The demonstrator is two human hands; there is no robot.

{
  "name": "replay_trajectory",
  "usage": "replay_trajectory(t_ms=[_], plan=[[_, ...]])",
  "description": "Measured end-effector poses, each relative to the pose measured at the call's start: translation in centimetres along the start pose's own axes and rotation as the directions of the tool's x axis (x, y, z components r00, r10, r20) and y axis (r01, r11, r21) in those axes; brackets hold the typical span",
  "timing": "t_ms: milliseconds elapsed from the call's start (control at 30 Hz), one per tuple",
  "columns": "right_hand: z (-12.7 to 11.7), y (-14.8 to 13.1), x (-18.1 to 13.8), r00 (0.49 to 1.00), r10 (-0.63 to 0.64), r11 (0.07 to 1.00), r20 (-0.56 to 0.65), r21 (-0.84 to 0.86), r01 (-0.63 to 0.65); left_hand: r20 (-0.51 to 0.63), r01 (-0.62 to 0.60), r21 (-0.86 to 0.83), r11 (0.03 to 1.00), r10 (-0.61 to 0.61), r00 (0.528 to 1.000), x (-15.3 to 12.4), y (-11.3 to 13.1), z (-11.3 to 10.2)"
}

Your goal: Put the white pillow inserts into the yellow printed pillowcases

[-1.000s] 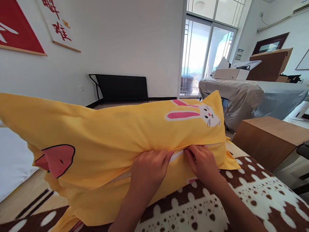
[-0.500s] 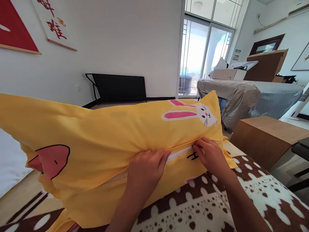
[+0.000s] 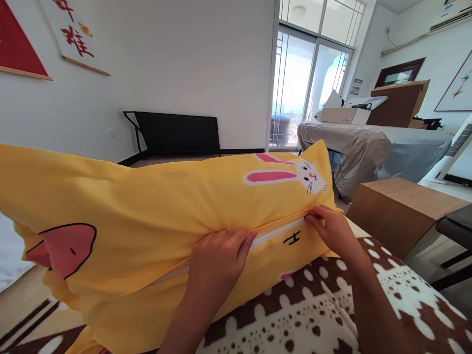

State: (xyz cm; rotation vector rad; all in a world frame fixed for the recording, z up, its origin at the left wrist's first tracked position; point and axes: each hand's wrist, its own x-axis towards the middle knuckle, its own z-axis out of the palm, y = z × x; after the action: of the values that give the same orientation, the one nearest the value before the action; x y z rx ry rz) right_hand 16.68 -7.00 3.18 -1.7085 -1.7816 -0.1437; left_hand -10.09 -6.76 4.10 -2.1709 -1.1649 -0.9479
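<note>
Two bare hands at work along the open seam of a yellow pillowcase stuffed with a pillow, propped lengthwise on a brown-and-white patterned blanket. Left hand pressed flat on the fabric, fingers together, fingertips against the white zipper near its middle. Right hand pinching the zipper's end near the right corner of the case, thumb and forefinger closed on it, just below a printed white rabbit with pink ears. Pink printed shape on the left part of the case. Beyond: wooden cabinet at right, plastic-covered furniture topped with cardboard boxes, glass balcony doors, black frame leaning on a white wall.
</note>
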Motion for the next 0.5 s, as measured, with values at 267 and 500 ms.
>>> replay_trajectory(t_ms=[267, 500], plan=[[-0.3, 0.9, 0.1, 1.0, 0.001, 0.997, -0.016, 0.082, 0.0, 0.007, 0.001, -0.001, 1.0, -0.001, 1.0, 0.1, 0.1, -0.2], [-0.3, 2.0, 0.2, 0.999, 0.044, 0.999, -0.024, 0.029, -0.043, 0.001, 0.004, 0.007, 1.0, -0.004, 1.0, 0.1, 0.0, -0.1]])
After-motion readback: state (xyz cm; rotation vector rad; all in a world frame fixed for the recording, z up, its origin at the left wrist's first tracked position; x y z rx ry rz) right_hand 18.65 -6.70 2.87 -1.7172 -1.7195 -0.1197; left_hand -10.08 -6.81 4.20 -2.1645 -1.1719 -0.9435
